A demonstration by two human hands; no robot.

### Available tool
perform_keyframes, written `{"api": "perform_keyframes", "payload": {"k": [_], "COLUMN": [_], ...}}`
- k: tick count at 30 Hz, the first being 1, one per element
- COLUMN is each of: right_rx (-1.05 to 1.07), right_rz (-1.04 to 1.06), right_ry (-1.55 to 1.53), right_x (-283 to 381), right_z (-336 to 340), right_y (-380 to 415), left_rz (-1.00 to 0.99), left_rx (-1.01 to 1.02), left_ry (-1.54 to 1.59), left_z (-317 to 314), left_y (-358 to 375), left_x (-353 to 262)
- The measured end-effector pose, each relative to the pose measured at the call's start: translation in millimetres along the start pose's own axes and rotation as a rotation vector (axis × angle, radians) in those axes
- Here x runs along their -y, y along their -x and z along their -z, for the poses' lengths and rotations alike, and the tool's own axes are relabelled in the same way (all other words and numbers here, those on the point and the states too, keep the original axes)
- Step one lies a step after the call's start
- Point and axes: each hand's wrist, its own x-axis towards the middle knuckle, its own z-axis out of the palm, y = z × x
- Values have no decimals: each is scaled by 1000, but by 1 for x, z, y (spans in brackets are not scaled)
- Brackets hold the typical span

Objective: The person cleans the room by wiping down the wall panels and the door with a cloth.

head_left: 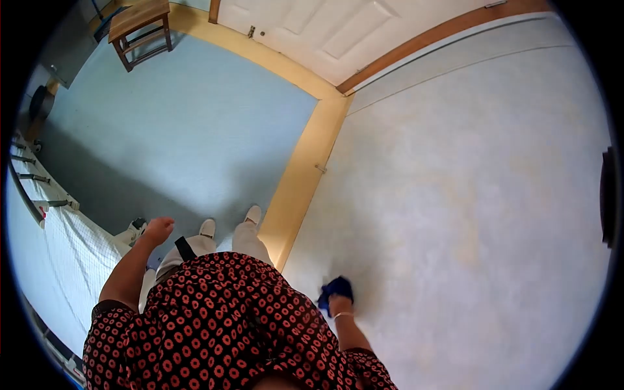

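My right hand (340, 304) is closed on a dark blue cloth (336, 290), which is pressed against the pale wall (455, 214). A light band circles that wrist. Part of the cloth hides the fingers. On the other side of my body, my left hand (158, 230) hangs in the air with its fingers curled and nothing visible in them. It is nearest to the bed's white sheet (81, 250), apart from it.
A yellow baseboard (302, 159) runs between the wall and the blue floor (195, 110). At the top stands a white panelled door (312, 29) with a brown frame. A wooden stool (140, 29) is at the upper left. Bed rails (32, 177) lie along the left.
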Motion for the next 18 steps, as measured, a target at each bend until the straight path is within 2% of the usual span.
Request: {"api": "perform_keyframes", "payload": {"k": [2, 3, 5, 8, 10, 11, 12, 13, 14, 15, 16, 18], "right_rx": [403, 410, 276, 67, -153, 203, -11, -23, -735, -773, -446, -558], "right_rz": [-419, -414, -162, 227, 346, 222, 187, 62, 334, 177, -62, -215], "right_ry": [-529, -527, -231, 210, 535, 505, 527, 479, 876, 791, 752, 679], "right_x": [77, 73, 55, 20, -4, 25, -11, 6, -24, -37, -43, -12], "right_z": [83, 81, 64, 38, 48, 115, 106, 166, 186, 228, 287, 426], "right_y": [19, 13, -8, -49, -108, -142, -181, -207, -239, -274, -295, -272], "left_rz": [66, 75, 28, 156, 162, 157, 158, 126, 90, 85, 64, 43], "left_rx": [14, 13, 102, 119, 126, 131, 129, 110, 90, 88, 70, 50], "left_ry": [20, 19, -223, -131, -124, -119, -121, -102, -82, -81, -49, -15], "left_z": [3, 1, -7, -12, -18, -22, -28, -37, -42, -42, -39, -33], "left_y": [4, 5, 6, 13, 9, 5, -1, -11, -19, -25, -33, -46], "left_x": [-8, -4, 5, -7, -8, -8, -8, -8, -12, -25, -45, -83]}}
